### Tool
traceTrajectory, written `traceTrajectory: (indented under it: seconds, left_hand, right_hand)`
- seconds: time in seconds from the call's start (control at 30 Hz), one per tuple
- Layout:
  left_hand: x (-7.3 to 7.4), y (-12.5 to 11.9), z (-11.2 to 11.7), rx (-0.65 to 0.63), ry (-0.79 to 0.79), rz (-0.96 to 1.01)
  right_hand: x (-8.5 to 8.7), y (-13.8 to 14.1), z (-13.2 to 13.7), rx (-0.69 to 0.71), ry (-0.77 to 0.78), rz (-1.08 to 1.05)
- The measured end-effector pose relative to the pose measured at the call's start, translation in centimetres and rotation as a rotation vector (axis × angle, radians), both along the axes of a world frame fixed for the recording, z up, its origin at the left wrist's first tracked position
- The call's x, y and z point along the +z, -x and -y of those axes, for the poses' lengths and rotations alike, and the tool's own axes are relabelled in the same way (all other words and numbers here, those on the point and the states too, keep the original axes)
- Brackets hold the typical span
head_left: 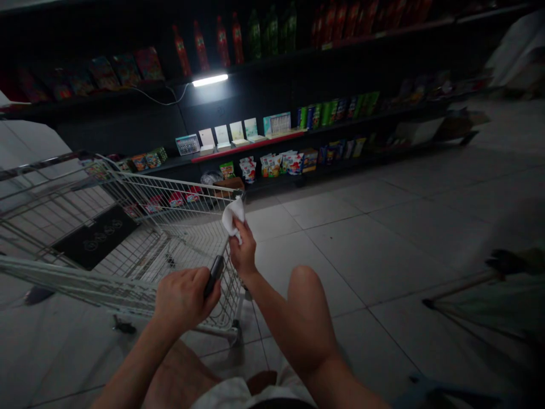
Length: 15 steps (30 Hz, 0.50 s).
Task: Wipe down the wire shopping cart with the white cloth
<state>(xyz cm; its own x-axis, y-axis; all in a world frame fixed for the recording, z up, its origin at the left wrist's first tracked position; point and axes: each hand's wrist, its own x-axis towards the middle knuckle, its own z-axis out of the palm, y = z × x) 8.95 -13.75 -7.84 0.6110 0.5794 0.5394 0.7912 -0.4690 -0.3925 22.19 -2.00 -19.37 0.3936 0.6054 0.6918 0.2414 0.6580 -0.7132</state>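
A wire shopping cart (183,227) stands at my left, its near end close to my knees. My left hand (183,298) is closed around a dark bar-like piece (213,275) that lines up with the cart's near rim. Whether that piece is fixed to the rim I cannot tell. In my right hand (243,250) a crumpled white cloth (233,216) is pinched, pressed at the cart's rim near its far corner. The cloth partly covers that corner.
Behind the cart run dark store shelves (340,42) with bottles, boxes, cans and snack bags. A lit tube lamp (210,80) hangs below the upper shelf. A dark panel (97,236) sits inside the cart. On the right, thin legs of a folding stand (460,289) rest on the tiled floor (340,250).
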Motion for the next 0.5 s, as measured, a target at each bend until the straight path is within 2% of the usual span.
traceTrajectory:
  seconds: [0.07, 0.17, 0.23, 0.3, 0.37, 0.43, 0.5]
  left_hand:
    - [-0.1, -0.1, -0.2, 0.007, 0.005, 0.003]
    - [-0.3, 0.0, -0.4, 0.02, -0.005, 0.008]
    - [-0.5, 0.2, -0.5, 0.025, -0.016, 0.01]
    - [-0.5, 0.4, -0.5, 0.024, -0.025, 0.01]
    - [-0.5, 0.4, -0.5, 0.029, -0.031, 0.008]
    - [-0.5, 0.3, -0.6, 0.034, -0.032, 0.003]
    - [-0.5, 0.2, -0.8, 0.036, -0.027, 0.001]
  right_hand:
    - [-1.4, 0.4, 0.9, 0.026, 0.015, 0.045]
    - [-5.7, 0.6, 3.5, 0.072, 0.052, 0.101]
    - [-7.2, -0.2, 4.0, 0.078, 0.083, 0.059]
    - [-6.4, -1.6, 2.3, 0.021, 0.134, -0.081]
    - [-4.0, -2.8, -1.1, -0.062, 0.216, -0.257]
    - [-1.4, -3.2, -4.8, 0.021, 0.292, -0.327]
    - [0.1, -2.4, -6.7, 0.082, 0.332, -0.331]
